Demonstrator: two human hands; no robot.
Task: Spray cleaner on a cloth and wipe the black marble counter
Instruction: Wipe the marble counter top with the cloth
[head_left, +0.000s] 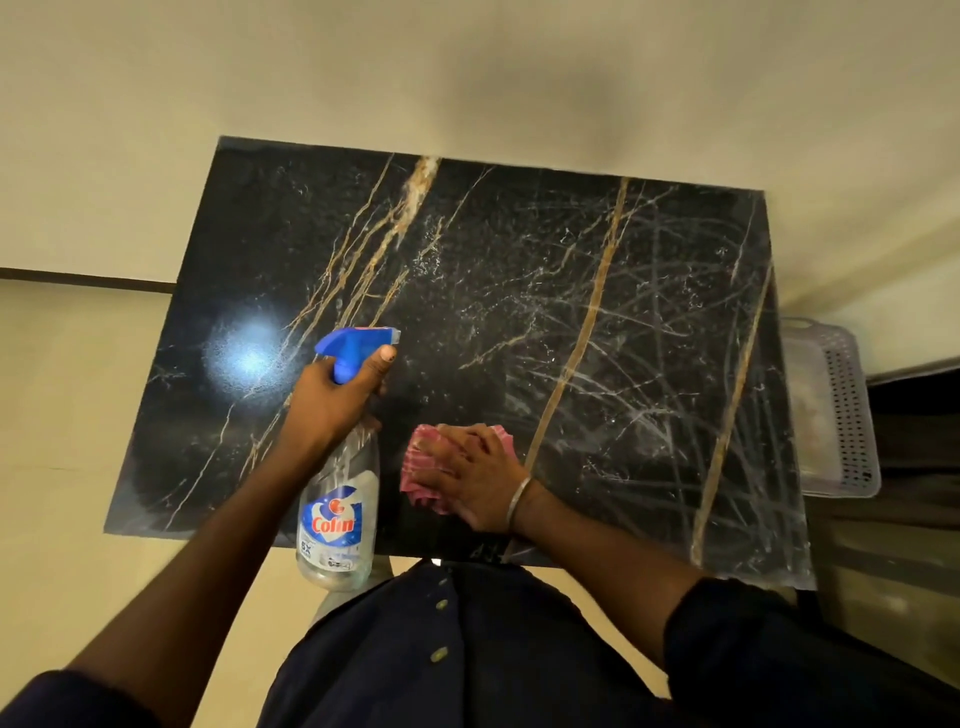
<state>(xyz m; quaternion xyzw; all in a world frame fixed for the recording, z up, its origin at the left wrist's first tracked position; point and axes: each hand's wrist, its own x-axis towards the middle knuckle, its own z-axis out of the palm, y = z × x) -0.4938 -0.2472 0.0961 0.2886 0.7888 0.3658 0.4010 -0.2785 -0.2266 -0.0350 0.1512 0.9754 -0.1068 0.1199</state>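
The black marble counter (519, 291) with gold and white veins fills the middle of the head view; fine droplets speckle its centre. My left hand (332, 400) grips the neck of a clear spray bottle (337, 519) with a blue trigger head and a Colin label, held above the counter's near edge with its nozzle pointing right. My right hand (478, 473) lies flat on a pink checked cloth (421, 483), pressing it on the counter near the front edge, just right of the bottle. Most of the cloth is hidden under the hand.
A grey perforated plastic basket (841, 410) stands just off the counter's right edge. Cream walls meet the counter at the back and right. A beige floor lies to the left. A bright light reflection (249, 353) shows on the counter's left part.
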